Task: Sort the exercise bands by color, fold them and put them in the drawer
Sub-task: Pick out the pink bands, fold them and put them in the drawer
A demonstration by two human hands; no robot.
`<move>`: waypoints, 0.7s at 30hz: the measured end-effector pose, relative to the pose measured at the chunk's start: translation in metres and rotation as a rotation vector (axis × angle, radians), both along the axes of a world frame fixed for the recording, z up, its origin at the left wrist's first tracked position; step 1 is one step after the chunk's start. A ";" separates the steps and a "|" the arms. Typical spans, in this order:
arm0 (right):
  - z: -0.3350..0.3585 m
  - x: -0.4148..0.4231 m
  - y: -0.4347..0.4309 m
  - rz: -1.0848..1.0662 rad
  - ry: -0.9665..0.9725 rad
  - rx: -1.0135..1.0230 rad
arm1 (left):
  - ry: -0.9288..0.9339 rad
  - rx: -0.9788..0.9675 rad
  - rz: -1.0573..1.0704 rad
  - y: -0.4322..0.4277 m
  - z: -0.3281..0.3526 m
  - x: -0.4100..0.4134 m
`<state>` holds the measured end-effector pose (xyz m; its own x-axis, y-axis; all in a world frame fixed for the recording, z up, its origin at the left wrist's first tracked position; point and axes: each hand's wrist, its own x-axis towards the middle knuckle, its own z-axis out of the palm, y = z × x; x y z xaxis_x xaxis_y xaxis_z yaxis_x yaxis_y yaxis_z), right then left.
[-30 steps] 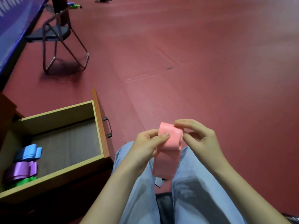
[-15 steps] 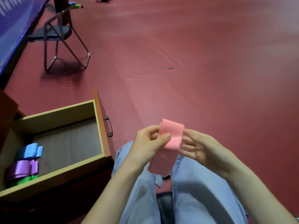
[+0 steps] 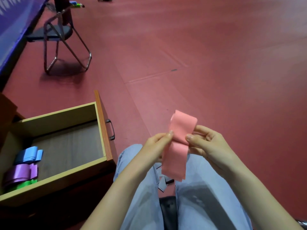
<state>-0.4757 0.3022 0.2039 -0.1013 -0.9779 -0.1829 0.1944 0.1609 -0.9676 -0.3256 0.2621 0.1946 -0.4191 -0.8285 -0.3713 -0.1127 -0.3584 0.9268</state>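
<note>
Since 0.5 s ago: right hand (image 3: 211,146) has come round from behind the pink band (image 3: 182,128) to its right edge, and the folded top now stands higher above both hands.

Left hand (image 3: 154,146): pinches the band's left edge, thumb on the near face. Fingers behind are hidden.

Right hand: pinches the right edge at the same height, thumb on the near face, fingers curled behind.

Pink band: held between the two hands over the lap. One loop rises above the pinch. The tail hangs flat below the hands, down between the knees of the jeans (image 3: 207,188). Band narrows a little where it is pinched.

Drawer (image 3: 58,120): pulled open, left of the left hand and well apart from it. At its end farthest from the hands lie three folded bands in a row: blue band (image 3: 27,155), purple band (image 3: 19,174) just beside it, green band (image 3: 26,183) partly hidden under the purple one and the drawer's near wall.

Chair (image 3: 56,32): on the red floor (image 3: 216,63), far beyond the left hand.
</note>
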 end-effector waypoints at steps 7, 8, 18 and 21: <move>0.003 -0.002 -0.007 -0.084 0.076 -0.128 | -0.061 0.191 -0.075 -0.004 -0.009 0.009; 0.003 -0.003 -0.007 -0.093 0.082 -0.139 | -0.059 0.191 -0.083 -0.003 -0.010 0.009; -0.008 0.007 -0.002 -0.059 0.203 -0.184 | 0.203 0.282 -0.010 -0.003 -0.004 0.005; -0.010 0.010 -0.001 -0.069 0.202 -0.192 | 0.243 0.303 -0.020 0.001 0.000 0.000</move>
